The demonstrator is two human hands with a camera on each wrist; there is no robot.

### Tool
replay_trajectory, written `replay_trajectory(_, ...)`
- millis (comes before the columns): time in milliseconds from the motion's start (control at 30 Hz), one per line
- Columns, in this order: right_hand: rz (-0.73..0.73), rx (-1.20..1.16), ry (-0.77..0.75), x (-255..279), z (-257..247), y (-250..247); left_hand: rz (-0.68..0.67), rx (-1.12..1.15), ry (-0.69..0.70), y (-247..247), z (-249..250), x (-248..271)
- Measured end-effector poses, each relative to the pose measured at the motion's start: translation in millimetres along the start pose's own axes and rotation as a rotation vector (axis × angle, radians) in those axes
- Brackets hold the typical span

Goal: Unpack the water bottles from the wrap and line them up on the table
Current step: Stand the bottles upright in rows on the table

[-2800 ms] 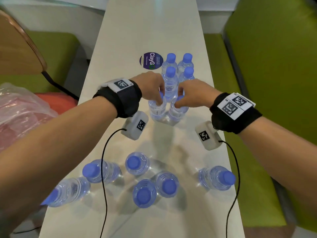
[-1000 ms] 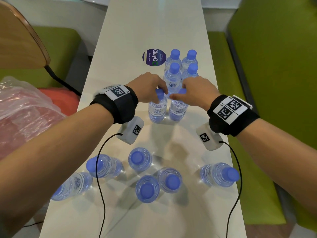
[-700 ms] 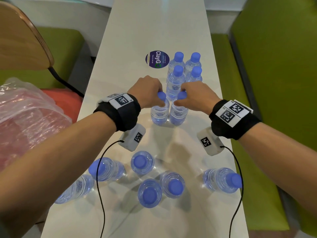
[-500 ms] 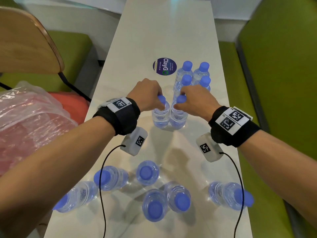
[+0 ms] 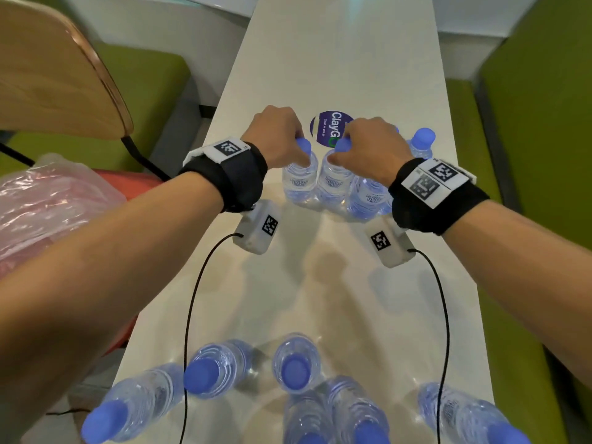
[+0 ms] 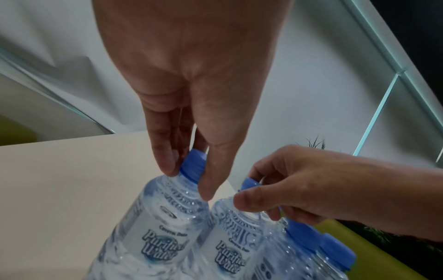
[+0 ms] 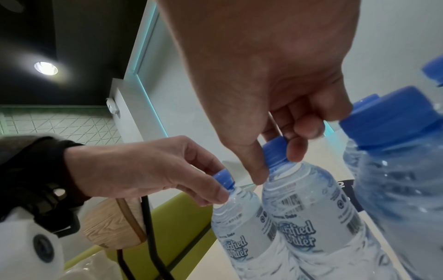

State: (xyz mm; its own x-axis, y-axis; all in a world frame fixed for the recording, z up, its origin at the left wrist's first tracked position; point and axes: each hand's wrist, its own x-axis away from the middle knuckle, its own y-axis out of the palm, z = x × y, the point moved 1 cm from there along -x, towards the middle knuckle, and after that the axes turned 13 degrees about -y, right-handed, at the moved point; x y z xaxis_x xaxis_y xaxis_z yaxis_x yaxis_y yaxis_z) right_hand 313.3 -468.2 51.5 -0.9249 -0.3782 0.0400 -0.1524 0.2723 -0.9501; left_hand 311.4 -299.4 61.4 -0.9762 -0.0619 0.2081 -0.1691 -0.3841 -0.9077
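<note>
Two clear water bottles with blue caps stand side by side at mid-table. My left hand pinches the cap of the left bottle; the same pinch shows in the left wrist view. My right hand pinches the cap of the right bottle, with thumb and fingers round it in the right wrist view. Their bases sit at table level. More standing bottles crowd right against them, partly hidden by my right wrist. Crumpled plastic wrap lies off the table at left.
Several loose bottles stand or lie at the table's near end. A round purple sticker sits just beyond the hands. The white table runs on bare behind it. A wooden chair stands left, and green benches flank both sides.
Both hands have carried their two bottles from in front of the standing group to its left side, near the round sticker. The head view has moved forward over the table.
</note>
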Motion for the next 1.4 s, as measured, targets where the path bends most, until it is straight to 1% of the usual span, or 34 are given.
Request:
replay_trajectory(300, 0.016, 0.091, 0.005, -30, 15, 3, 0.020, 0.040, -0.001, 4, 6, -32)
replay_trajectory(567, 0.029, 0.119, 0.037, -35, 23, 5, 0.062, 0.022, 0.024, 9, 12, -39)
replay_trajectory(900, 0.017, 0.134, -0.001, -40, 24, 6, 0.070, -0.009, 0.029, 12, 13, -44)
replay_trajectory(1133, -0.062, 0.127, 0.001, -47, 28, 1, 0.090, -0.006, 0.045, 14, 14, -44)
replay_trajectory(1400, -0.077, 0.145, -0.016, -50, 27, 1, 0.123, -0.032, 0.052, 15, 10, -43)
